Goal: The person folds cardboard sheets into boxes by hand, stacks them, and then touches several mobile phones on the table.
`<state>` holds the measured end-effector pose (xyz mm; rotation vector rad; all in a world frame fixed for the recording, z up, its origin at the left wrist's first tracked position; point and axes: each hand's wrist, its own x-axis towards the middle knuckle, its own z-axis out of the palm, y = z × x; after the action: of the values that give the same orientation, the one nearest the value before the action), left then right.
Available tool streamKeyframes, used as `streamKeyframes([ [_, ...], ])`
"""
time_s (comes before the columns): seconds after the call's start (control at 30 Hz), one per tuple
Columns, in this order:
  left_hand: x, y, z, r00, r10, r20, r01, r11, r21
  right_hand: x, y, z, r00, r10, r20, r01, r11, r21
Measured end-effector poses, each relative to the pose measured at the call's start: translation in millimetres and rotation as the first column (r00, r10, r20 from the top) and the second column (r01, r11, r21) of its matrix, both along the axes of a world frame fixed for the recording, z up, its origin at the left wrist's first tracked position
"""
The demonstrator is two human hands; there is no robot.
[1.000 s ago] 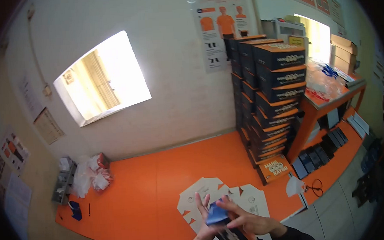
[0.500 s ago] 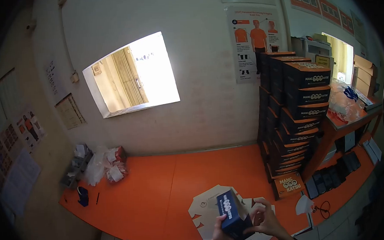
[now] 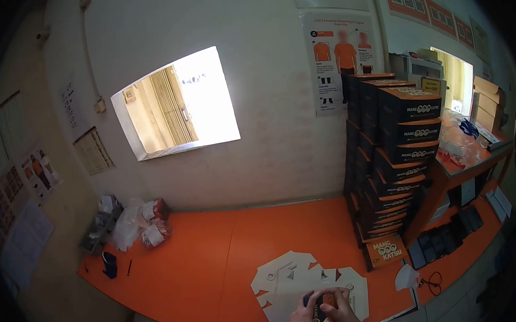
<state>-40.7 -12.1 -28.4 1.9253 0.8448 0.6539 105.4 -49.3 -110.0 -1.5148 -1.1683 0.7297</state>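
"What's at the left end of the worktop (image 3: 187,252)?"
"A bin (image 3: 95,231) by the edge, bags (image 3: 153,225) just right of it, and a pen (image 3: 129,268) before them."
"And by the front edge?"
"Carton sheets (image 3: 282,282), overlapping, right of the middle."
"Behind those?"
"Box stacks (image 3: 406,153), behind and to the right, near the back edge."
"Further right?"
"Scissors (image 3: 432,283) near the front edge, before a row of cartons (image 3: 440,240)."

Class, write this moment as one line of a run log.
left hand: holding dark box; right hand: at same box; near hands: flat cardboard sheets on orange table; right: tall box stack
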Motion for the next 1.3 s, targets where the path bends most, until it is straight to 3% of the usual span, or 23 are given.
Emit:
streamKeyframes([
  [0.03, 2, 6, -29, 0.998, 0.005, 0.057, -0.008, 0.999, 0.053, 3, -2, 2, 1.000, 0.020, -0.013, -0.021, 1.000, -0.018],
  [0.17, 1, 10, -28, 1.000, 0.027, 0.011, -0.024, 0.977, -0.212, 14, -10, 25, 0.992, 0.055, -0.117, -0.055, 0.998, -0.004],
  [0.2, 2, 15, -32, 0.996, -0.003, 0.094, 0.026, 0.971, -0.237, 18, -11, 39, 0.987, 0.055, -0.151, -0.053, 0.998, 0.020],
  [0.23, 3, 25, -34, 0.984, -0.032, 0.177, 0.077, 0.963, -0.257, 11, -16, 84, 0.910, 0.101, -0.402, -0.121, 0.992, -0.023],
  [0.27, 3, 29, -36, 0.965, -0.057, 0.257, 0.129, 0.953, -0.274, 10, -14, 72, 0.983, 0.045, -0.180, -0.051, 0.998, -0.029],
  [0.33, 10, 6, -26, 0.996, -0.086, 0.002, 0.086, 0.995, -0.052, 5, -8, 25, 0.958, -0.080, 0.276, 0.082, 0.997, 0.004],
  [0.37, 11, -2, -20, 0.993, -0.103, -0.064, 0.102, 0.995, -0.015, 12, -10, 15, 0.972, 0.067, 0.224, -0.051, 0.996, -0.076],
  [0.47, 3, -14, -9, 0.972, -0.213, -0.097, 0.202, 0.973, -0.108, 7, -42, 25, 0.984, 0.180, 0.020, -0.178, 0.981, -0.077],
  [0.5, -2, -13, -3, 0.963, -0.250, -0.106, 0.233, 0.961, -0.149, 12, -54, 26, 0.902, 0.367, -0.225, -0.375, 0.927, 0.010],
  [0.6, -11, -13, 7, 0.942, -0.314, -0.118, 0.281, 0.932, -0.229, 16, -56, 26, 0.913, 0.401, -0.071, -0.394, 0.914, 0.095],
  [0.73, -17, -7, 21, 0.950, -0.275, -0.147, 0.234, 0.940, -0.248, 16, -52, 39, 0.907, 0.402, 0.122, -0.420, 0.883, 0.210],
  [0.83, -15, -5, 22, 0.980, -0.171, -0.098, 0.161, 0.981, -0.105, 28, -34, 52, 0.891, 0.440, 0.115, -0.455, 0.858, 0.238],
  [0.93, -9, 8, -10, 0.994, -0.097, -0.050, 0.102, 0.987, 0.121, 28, -26, 62, 0.868, 0.311, 0.387, -0.396, 0.904, 0.161],
  [1.03, 14, 15, -22, 0.979, 0.131, 0.158, -0.161, 0.967, 0.197, 13, -19, 82, 0.775, 0.037, 0.630, -0.201, 0.961, 0.191],
  [1.07, 18, 16, -26, 0.946, 0.187, 0.266, -0.226, 0.966, 0.125, 8, -18, 77, 0.950, 0.012, 0.311, -0.090, 0.967, 0.237],
  [1.1, 22, 15, -30, 0.900, 0.241, 0.363, -0.274, 0.961, 0.044, 5, -17, 68, 0.998, -0.031, -0.052, 0.042, 0.970, 0.238],
  [1.13, 27, 14, -34, 0.845, 0.292, 0.449, -0.304, 0.952, -0.047, 1, -17, 61, 0.910, -0.087, -0.405, 0.180, 0.964, 0.195],
  [1.17, 30, 10, -39, 0.786, 0.343, 0.514, -0.314, 0.938, -0.146, -3, -16, 68, 0.767, -0.008, -0.642, 0.101, 0.989, 0.108],
  [1.23, 40, 3, -56, 0.661, 0.451, 0.599, -0.285, 0.890, -0.356, 3, -17, 50, 0.815, -0.012, -0.579, 0.095, 0.989, 0.112],
  [1.27, 25, 21, -85, 0.769, 0.428, 0.474, -0.192, 0.863, -0.466, 10, -21, 46, 0.842, -0.016, -0.540, 0.094, 0.989, 0.118],
  [1.3, 17, 36, -91, 0.795, 0.434, 0.424, -0.139, 0.811, -0.569, 23, -23, 59, 0.847, -0.031, -0.531, 0.108, 0.987, 0.116],
])
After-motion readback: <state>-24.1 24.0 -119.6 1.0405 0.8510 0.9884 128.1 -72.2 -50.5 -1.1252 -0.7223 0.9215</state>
